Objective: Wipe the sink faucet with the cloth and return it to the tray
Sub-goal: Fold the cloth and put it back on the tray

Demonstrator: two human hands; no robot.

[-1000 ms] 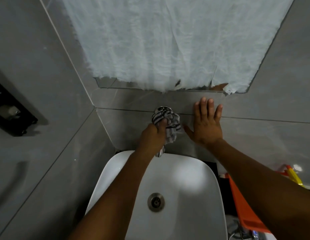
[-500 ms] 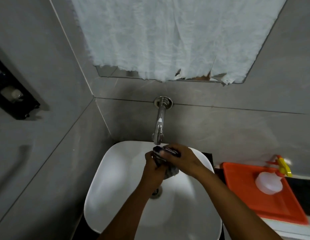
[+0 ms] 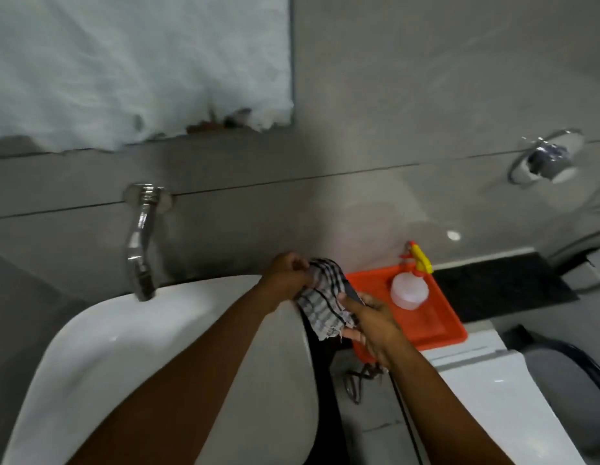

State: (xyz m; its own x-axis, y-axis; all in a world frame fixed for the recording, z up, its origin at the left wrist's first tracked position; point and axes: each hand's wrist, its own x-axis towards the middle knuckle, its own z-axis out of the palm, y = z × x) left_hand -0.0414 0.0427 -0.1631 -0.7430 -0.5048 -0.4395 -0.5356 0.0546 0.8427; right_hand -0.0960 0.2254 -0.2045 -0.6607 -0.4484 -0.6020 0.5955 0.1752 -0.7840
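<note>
Holding: checked cloth (image 3: 322, 297), both hands
Left hand (image 3: 285, 275): fingers pinching its upper edge
Right hand (image 3: 369, 322): fingers pinching its lower edge
Tray (image 3: 436, 325): just beyond right fingers
Faucet (image 3: 140, 253): well left of fingers

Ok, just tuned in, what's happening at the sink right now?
A person holds a checked cloth in both hands: the left hand pinches its top edge, the right hand holds its lower part. The cloth hangs between the white sink and the orange tray, off the faucet. It is not yet on the tray, where a spray bottle stands.
</note>
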